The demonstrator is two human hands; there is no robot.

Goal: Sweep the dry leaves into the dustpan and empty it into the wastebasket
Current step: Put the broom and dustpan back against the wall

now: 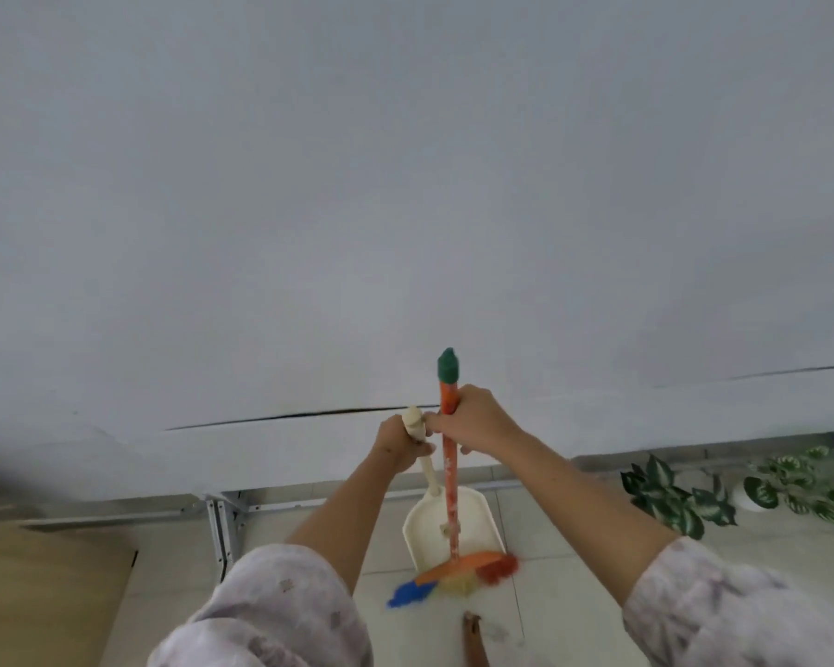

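Gripping the orange broom handle point(449, 454) just under its green cap point(449, 365), the right hand point(477, 421) has its fingers curled round the stick, while the left hand point(398, 442), close beside it and nearly touching, is wrapped round the top of the cream dustpan handle point(422, 450). Both forearms reach forward out of pale patterned sleeves point(270, 608). Below the hands the two handles run down almost side by side to the floor: the cream dustpan point(429, 531) sits on the light floor tiles point(574, 594) with its open mouth toward the person, and the broom head point(458, 570), with blue, yellow and red bristles under an orange bar, lies across that mouth. A single brown dry leaf point(473, 637) lies on the tiles just nearer the person than the bristles, not yet in the pan. Beyond the pan stands a white wall panel point(405, 209) on a metal frame point(222, 517). Green variegated plants point(684, 498) grow at the right, and a tan surface point(44, 594) fills the lower left corner.
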